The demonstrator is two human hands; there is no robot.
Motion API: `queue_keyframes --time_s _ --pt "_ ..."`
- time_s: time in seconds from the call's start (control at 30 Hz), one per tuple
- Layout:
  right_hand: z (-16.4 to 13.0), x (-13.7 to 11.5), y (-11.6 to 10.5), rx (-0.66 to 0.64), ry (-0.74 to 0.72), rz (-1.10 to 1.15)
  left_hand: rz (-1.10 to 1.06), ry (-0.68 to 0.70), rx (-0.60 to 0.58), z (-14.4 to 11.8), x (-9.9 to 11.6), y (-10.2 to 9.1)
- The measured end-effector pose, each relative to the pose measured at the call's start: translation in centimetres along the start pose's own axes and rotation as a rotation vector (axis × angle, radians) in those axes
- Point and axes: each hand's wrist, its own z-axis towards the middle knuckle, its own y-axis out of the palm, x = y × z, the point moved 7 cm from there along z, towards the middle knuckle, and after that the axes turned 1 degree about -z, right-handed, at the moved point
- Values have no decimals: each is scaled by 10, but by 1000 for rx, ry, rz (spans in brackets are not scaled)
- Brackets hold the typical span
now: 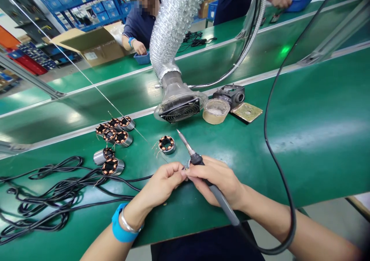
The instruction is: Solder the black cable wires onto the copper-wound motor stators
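Note:
My right hand [216, 180] is closed around a soldering iron [199, 163], whose bare metal tip points up and away to the left. Thumb and forefinger of that hand also meet the fingertips of my left hand [163, 184]. My left hand is pinched shut; a black cable [137, 179] runs in behind it, and the cable's end at the fingertips is too small and covered to make out. Just beyond the hands a motor stator [167, 144] with copper windings stands on the green bench, thin wires sticking out to its left.
Several more stators [113, 166] stand or lie at the left, behind looped black cables [58, 191]. An extractor hood [179, 103] on a silver duct hangs ahead. Right of it are a tape roll [216, 112], a soldering iron stand [231, 95] and a flat plate [247, 112]. Co-workers sit opposite.

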Motion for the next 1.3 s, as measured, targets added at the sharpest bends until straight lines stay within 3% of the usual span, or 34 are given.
queue_keyframes --time_s 0.2,0.6,0.77,0.97,1.3 --pt "-3 7 -4 -5 138 -27 -155 -49 95 3 -4 0" --pt "-6 12 0 -2 65 -46 1 11 243 1 -4 -1" --pt "-3 11 -9 46 106 -42 48 24 258 0 -4 -2" --pt "0 2 -7 44 16 -105 6 54 267 1 -4 -2" --pt "-11 -1 -42 187 156 11 92 55 344 1 -7 -3"
